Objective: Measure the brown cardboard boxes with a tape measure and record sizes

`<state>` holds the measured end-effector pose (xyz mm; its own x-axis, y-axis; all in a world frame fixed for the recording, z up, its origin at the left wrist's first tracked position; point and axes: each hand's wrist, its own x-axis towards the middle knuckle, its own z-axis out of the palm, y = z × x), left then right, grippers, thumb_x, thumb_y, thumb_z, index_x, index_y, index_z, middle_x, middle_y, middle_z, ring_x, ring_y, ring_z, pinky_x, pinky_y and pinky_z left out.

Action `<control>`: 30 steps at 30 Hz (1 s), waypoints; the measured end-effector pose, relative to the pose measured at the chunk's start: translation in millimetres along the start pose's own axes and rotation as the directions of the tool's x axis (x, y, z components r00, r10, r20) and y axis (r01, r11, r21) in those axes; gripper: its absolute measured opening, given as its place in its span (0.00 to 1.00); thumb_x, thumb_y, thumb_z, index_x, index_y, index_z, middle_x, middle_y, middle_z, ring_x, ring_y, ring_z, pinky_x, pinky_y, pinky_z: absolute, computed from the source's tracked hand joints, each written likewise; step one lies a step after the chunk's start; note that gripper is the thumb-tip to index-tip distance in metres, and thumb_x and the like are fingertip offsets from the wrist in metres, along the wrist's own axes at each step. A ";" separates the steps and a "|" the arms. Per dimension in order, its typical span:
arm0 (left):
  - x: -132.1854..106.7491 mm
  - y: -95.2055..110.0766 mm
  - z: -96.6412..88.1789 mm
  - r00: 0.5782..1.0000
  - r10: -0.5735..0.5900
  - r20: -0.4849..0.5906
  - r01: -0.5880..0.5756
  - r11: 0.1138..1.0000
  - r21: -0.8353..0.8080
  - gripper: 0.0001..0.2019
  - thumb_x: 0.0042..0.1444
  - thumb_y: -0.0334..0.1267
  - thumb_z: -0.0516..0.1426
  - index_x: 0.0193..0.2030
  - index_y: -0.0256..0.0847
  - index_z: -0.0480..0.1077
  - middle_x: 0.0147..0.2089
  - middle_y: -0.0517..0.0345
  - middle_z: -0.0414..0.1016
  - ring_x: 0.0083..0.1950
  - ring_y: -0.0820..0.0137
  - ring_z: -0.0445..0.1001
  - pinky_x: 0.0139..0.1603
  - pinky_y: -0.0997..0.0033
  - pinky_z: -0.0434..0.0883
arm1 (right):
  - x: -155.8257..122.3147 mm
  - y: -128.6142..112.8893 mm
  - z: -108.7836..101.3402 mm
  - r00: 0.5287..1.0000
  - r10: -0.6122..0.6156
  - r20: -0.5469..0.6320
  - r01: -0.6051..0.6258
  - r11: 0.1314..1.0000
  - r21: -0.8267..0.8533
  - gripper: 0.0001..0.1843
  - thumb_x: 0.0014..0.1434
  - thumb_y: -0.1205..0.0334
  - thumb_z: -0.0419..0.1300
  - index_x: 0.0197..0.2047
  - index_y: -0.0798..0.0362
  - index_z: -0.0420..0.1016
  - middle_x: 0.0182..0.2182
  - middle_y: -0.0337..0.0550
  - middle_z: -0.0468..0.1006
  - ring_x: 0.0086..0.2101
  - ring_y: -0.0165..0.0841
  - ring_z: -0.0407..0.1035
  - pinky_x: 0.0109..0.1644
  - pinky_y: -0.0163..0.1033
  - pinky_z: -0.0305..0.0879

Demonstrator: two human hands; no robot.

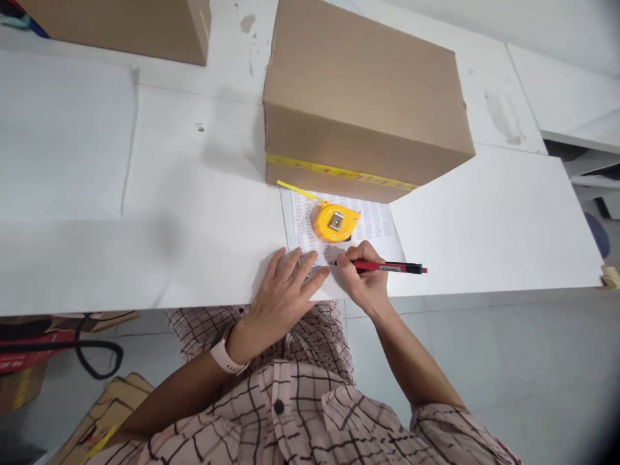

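White tabletop (484, 226) bears the sheet (378, 223); my left fingers (289, 265) spread over its near edge, my right fingers (362, 250) pinch the pen (388, 266). Straying forward, the right could nudge the tape measure (345, 224) just beyond.

The white worktop (484, 239) is blotched in places beyond the hands (281, 294). Partly under them a printed sheet (380, 226) is laid; just beyond, a large cardboard box (363, 84) is set. Well left of them, a white sheet (58, 142) is spread, with a second box (126, 29) beyond.
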<state>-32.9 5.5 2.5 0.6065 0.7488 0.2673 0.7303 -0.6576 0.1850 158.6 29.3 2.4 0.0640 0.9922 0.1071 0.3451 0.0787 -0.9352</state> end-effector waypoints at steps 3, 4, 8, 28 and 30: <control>-0.1 0.3 0.6 1.000 -0.006 0.002 0.006 1.000 -0.009 0.27 0.60 0.47 0.64 0.63 0.41 0.68 0.66 0.46 0.68 0.66 0.49 0.64 0.68 0.40 0.61 | -0.9 0.4 0.0 1.000 -0.005 -0.004 0.005 0.998 -0.057 0.15 0.61 0.63 0.61 0.27 0.49 0.58 0.20 0.29 0.59 0.22 0.25 0.54 0.27 0.35 0.52; -0.1 0.5 0.6 1.000 -0.008 -0.001 0.007 1.000 -0.013 0.27 0.60 0.47 0.64 0.63 0.41 0.69 0.66 0.45 0.68 0.66 0.49 0.64 0.68 0.40 0.61 | -1.0 0.5 -0.1 1.000 -0.007 -0.006 0.007 0.997 -0.081 0.15 0.61 0.63 0.61 0.27 0.49 0.58 0.20 0.29 0.60 0.22 0.25 0.54 0.27 0.35 0.52; -0.4 0.7 0.3 1.000 -0.009 -0.015 0.009 1.000 -0.019 0.26 0.59 0.46 0.64 0.63 0.40 0.69 0.66 0.46 0.69 0.66 0.49 0.64 0.68 0.41 0.60 | -0.9 0.1 -0.6 1.000 -0.010 -0.008 0.009 0.991 -0.137 0.16 0.62 0.61 0.61 0.27 0.49 0.59 0.20 0.30 0.62 0.21 0.25 0.55 0.26 0.35 0.53; -0.6 0.1 -0.2 1.000 -0.010 -0.024 0.010 1.000 -0.028 0.26 0.59 0.45 0.65 0.63 0.41 0.69 0.66 0.45 0.69 0.65 0.49 0.65 0.68 0.40 0.61 | -1.7 1.1 -0.1 1.000 0.012 0.000 -0.012 0.993 -0.117 0.16 0.63 0.60 0.62 0.28 0.49 0.59 0.20 0.30 0.61 0.21 0.25 0.54 0.26 0.35 0.52; -0.4 0.1 -0.8 1.000 -0.010 -0.016 0.010 1.000 -0.024 0.27 0.59 0.45 0.65 0.63 0.41 0.69 0.66 0.45 0.69 0.65 0.49 0.65 0.68 0.41 0.61 | -1.3 0.6 0.2 1.000 0.016 0.005 -0.016 0.996 -0.083 0.16 0.63 0.61 0.61 0.27 0.49 0.58 0.20 0.29 0.60 0.21 0.25 0.53 0.26 0.35 0.52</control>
<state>-33.3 5.0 3.2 0.5940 0.7540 0.2805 0.7283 -0.6521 0.2105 158.5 28.1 1.6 0.0647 0.9938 0.0904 0.4204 0.0550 -0.9057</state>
